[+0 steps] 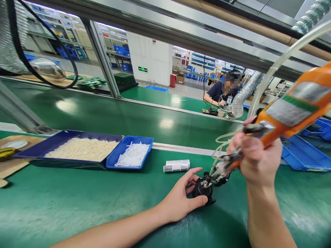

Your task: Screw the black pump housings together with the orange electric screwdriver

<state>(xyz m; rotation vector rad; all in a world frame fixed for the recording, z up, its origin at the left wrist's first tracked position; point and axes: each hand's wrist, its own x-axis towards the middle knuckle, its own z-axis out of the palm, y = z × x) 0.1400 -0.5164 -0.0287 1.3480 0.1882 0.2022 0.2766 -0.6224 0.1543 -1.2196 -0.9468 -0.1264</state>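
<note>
My left hand [181,198] rests on the green bench with its thumb and fingers around a small black round plastic housing [202,188]. In my right hand [258,158] is an orange power screwdriver [292,103], tilted down to the left and partly blurred. Its metal nose [219,172] reaches the top of the housing; whether the tip touches a screw is too blurred to tell. Thin clear tubing [219,146] loops near the nose. Another black part [222,181] shows behind the nose, partly hidden.
A dark blue tray [33,151] of small cream pieces and a blue bin [148,151] of white sticks stand at left. Rolled printed labels [176,165] lie ahead of my left hand. Blue bins [302,155] sit at right. Across the bench, a person [224,91] works.
</note>
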